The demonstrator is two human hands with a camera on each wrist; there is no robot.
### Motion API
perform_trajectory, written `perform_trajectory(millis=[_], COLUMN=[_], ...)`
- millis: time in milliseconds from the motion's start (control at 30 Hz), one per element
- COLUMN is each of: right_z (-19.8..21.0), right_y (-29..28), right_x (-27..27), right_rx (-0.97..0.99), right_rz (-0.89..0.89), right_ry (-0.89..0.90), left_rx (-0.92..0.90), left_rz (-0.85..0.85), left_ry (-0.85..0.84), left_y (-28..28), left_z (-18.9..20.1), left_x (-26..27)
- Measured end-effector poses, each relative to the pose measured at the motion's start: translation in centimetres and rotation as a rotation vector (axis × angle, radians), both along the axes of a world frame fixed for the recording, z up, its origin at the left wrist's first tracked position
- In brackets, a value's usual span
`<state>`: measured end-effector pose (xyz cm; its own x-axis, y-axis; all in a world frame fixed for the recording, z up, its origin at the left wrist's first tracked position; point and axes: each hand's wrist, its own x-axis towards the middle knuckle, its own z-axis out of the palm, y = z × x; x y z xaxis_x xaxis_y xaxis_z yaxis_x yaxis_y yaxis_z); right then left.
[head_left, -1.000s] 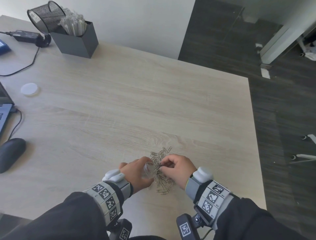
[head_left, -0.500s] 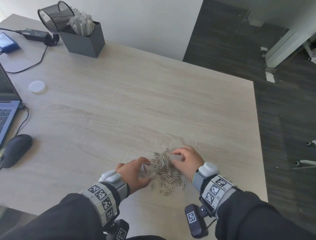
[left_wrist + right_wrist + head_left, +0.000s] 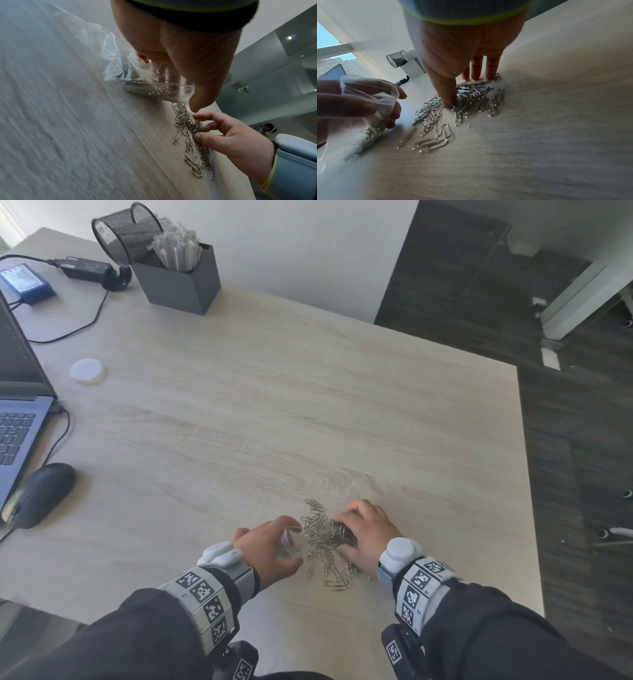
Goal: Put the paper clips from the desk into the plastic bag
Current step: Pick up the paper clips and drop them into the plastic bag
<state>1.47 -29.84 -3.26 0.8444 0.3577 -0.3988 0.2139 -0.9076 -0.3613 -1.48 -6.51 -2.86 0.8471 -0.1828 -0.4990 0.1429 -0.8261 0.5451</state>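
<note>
Left hand [image 3: 265, 546] grips the limp, part-filled bag [image 3: 291, 544] at its mouth, just beside the clips [image 3: 320, 537] heaped on the desk [image 3: 274, 405]; right hand [image 3: 368, 534] claws round a bunch, which looks light, stiff, slippery and tangle-prone, so best pinched in clusters.

We cannot count the paper clips [image 3: 371, 131] inside the plastic bag [image 3: 368, 92] (blurred). The right hand [image 3: 370, 532] hides part of the pile [image 3: 320, 542]; the laptop [image 3: 17, 422] is cropped.

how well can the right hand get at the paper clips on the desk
Likely yes: the right hand has thumb and fingers round part of the paper clips, nothing covers them, and the left hand holds the plastic bag aside.
</note>
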Motion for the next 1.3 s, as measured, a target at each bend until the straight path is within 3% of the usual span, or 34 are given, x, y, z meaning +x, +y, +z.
perform_trajectory(millis=[233, 467, 700, 833, 1033, 1300], right_z=[-0.2, 0.0, 0.9, 2.5, 3.9, 3.7], right_y=[-0.6, -1.9, -1.6, 1.0, 4.1, -0.6], right_x=[-0.6, -0.9, -1.4, -1.5, -2.1, -1.4], right_rx=[0.084, 0.166, 0.432, 0.593, 0.591, 0.514], right_rz=[-0.137, -0.44, -0.701, -0.672, -0.503, -0.598], right_ry=[0.045, 0.112, 0.15, 0.167, 0.217, 0.158], left_rx=[0.006, 0.013, 0.056, 0.061, 0.023, 0.003], left_rz=[-0.018, -0.025, -0.053, -0.048, -0.05, -0.047], left_ry=[0.019, 0.021, -0.02, -0.011, -0.038, -0.003], left_y=[-0.2, -0.8, -1.6, -2.1, -2.7, -1.8], left_z=[0.3, -0.1, -0.2, -0.5, 0.2, -0.6], left_x=[0.1, 0.2, 0.5, 0.4, 0.2, -0.2])
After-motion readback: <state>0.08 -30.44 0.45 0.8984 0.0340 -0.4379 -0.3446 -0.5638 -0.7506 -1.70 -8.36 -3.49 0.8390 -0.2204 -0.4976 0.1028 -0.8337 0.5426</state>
